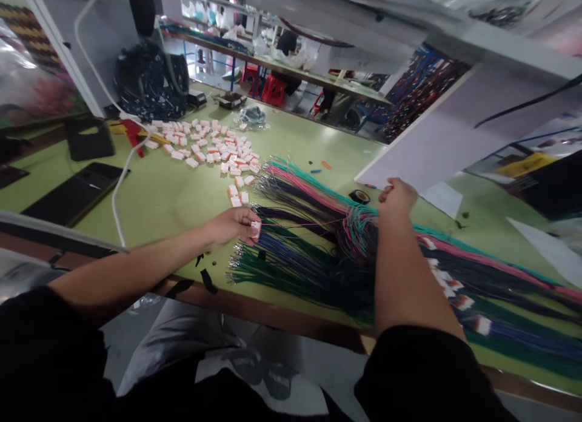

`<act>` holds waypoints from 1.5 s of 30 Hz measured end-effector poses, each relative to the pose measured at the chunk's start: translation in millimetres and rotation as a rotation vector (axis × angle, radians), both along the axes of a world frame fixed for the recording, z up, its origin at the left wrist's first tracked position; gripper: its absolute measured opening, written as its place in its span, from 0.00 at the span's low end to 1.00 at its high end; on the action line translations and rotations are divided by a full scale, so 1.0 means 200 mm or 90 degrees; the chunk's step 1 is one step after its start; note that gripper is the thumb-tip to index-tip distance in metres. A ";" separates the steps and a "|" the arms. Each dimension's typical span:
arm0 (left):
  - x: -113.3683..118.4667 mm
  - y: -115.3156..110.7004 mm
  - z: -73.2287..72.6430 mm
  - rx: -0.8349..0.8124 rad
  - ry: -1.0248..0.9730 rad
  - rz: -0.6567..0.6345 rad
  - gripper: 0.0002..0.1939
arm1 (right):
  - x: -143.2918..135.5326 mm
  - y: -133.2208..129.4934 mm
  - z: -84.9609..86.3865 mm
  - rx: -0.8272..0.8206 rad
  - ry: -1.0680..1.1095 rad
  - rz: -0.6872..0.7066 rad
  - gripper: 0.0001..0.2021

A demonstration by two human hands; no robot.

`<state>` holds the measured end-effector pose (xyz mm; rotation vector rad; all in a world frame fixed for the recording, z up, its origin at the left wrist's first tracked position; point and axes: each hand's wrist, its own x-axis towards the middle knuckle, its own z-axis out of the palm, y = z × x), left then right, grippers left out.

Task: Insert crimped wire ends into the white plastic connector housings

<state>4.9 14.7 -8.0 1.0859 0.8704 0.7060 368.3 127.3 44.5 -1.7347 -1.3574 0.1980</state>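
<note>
- Hands: left hand (236,225) pinched nearly closed, thumb and fingers on a white connector (256,230). Right hand (398,194) raised, fingers curled into a loose fist; can't tell if a wire is in it.
- The held connector sits over the wire ends, left of the bundles. A thin pinkish wire (300,224) runs from it toward the tangle at mid-bundle; its far end is lost there.
- Handling, my judgement: grip the connector by its sides, leave the wire face clear, keep wire and connector in line. Light tension only; a sideways tug could bend a terminal. One wire at a time, clear of its neighbours.
- Near edge of the worktop (182,191): green wires (268,270), then blue wires (284,247), metal tips facing left. Black tape scraps (208,281) just beside.
- Right of the right forearm: more white connectors (448,282) lying among the wires.
- Further in: dark wires, pink wires (313,194), teal wires (295,169). Black tape roll (359,196) near the right hand.
- Beyond the left hand: loose pile of white-and-orange connectors (213,146).
- Far back: dark patterned bag (152,82), red stools (273,90) under another bench.
</note>
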 end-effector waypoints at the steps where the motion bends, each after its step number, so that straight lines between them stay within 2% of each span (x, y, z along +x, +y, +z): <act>1: 0.00 0.00 0.01 0.001 0.004 0.004 0.08 | 0.00 -0.02 0.03 0.011 0.025 -0.025 0.11; 3: 0.00 -0.01 0.02 -0.001 0.009 0.009 0.07 | -0.04 -0.07 0.06 0.010 0.038 -0.042 0.07; 4: 0.00 -0.01 0.02 -0.001 0.009 0.012 0.07 | -0.08 -0.10 0.07 -0.001 0.028 -0.017 0.06; 8: 0.00 -0.01 0.01 -0.006 -0.012 0.028 0.08 | -0.32 -0.25 0.07 -0.123 -0.147 0.256 0.11; 10: 0.00 -0.01 0.00 -0.005 -0.028 0.031 0.09 | -0.42 -0.32 0.06 -0.165 -0.206 0.359 0.13; 13: 0.00 0.00 -0.01 0.007 -0.048 0.018 0.10 | -0.53 -0.39 0.02 -0.159 -0.238 0.419 0.15; 18: 0.00 0.01 -0.03 0.011 -0.046 0.017 0.11 | -0.62 -0.42 -0.06 -0.138 -0.262 0.495 0.15; 25: 0.01 0.02 -0.03 0.001 -0.060 0.011 0.12 | -0.72 -0.46 -0.14 -0.047 -0.178 0.495 0.07; 33: 0.01 0.02 -0.04 0.007 -0.057 0.016 0.11 | -0.86 -0.52 -0.16 0.042 -0.200 0.565 0.08; 36: 0.01 0.01 -0.03 0.011 -0.054 0.019 0.10 | -0.87 -0.52 -0.15 0.040 -0.192 0.585 0.08; 41: 0.00 0.01 -0.03 0.011 -0.067 0.012 0.11 | -0.83 -0.52 -0.12 0.021 -0.158 0.522 0.07; 45: 0.00 0.01 -0.03 0.003 -0.070 0.008 0.11 | -0.83 -0.52 -0.13 0.029 -0.179 0.511 0.06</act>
